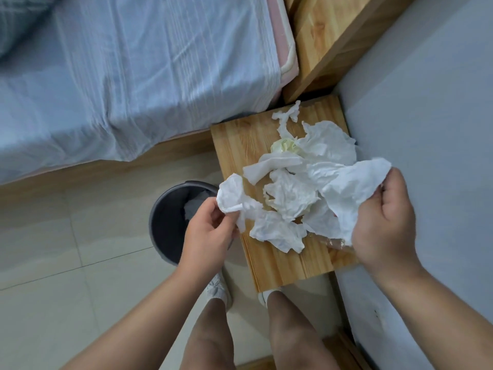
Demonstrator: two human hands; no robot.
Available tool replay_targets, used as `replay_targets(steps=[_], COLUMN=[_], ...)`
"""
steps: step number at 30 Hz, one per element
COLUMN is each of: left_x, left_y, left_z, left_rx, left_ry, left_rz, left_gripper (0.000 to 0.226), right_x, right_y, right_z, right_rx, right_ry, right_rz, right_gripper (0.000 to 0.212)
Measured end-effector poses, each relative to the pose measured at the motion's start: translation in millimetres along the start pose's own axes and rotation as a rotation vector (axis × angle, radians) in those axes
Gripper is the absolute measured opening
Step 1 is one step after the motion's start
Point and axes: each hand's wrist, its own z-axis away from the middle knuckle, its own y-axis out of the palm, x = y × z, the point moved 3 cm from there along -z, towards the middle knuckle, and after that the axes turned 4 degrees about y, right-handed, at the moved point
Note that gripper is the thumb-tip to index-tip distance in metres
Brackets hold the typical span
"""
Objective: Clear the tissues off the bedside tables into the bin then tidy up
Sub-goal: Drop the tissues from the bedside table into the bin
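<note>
Several crumpled white tissues (290, 196) lie heaped on a wooden bedside table (234, 145). My left hand (208, 228) pinches one tissue (232, 197) at the table's left edge, just above the grey round bin (165, 231) on the floor. My right hand (384, 222) grips a large tissue (354, 182) at the table's right side. A bit of clear plastic wrap (338, 243) shows under the right hand. The bin holds a white tissue inside.
A bed with a blue striped sheet (133, 76) fills the upper left. A wooden headboard unit (325, 41) stands behind the table. A pale wall (426, 116) runs along the right. My legs and shoes stand on the tiled floor (66, 276) below.
</note>
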Motion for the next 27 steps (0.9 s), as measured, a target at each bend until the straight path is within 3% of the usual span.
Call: replay_targets(steps=[5,8,15,18,23,27], left_x=[71,114,175,182,177,146], left_y=[-62,-93,-128,-136,-130,-107], left_z=[21,26,12,0,-5,-7], left_rx=[-0.212,-0.299,-0.128,-0.075,-0.039,-0.069], left_ry=[-0.204,-0.301,-0.429,-0.504,-0.604,-0.578], left_rz=[0.03,-0.002,-0.281,-0.262,-0.177,-0.098], left_gripper=[0.008,0.007,0.023,0.025,0.043,0.034], right_x=[-9,-27,-80,-84,-72,-57], right_y=[99,159,257,264,239,191], right_z=[33,45,61,61,61,45], right_rx=[0.383,0.507,0.816,0.819,0.83,0.749], right_ry=[0.032,0.061,0.207,0.197,0.199,0.196], right_rz=[0.098,0.219,0.629,0.67,0.571,0.458], right_gripper=[0.017,0.022,0.028,0.033,0.022,0.018])
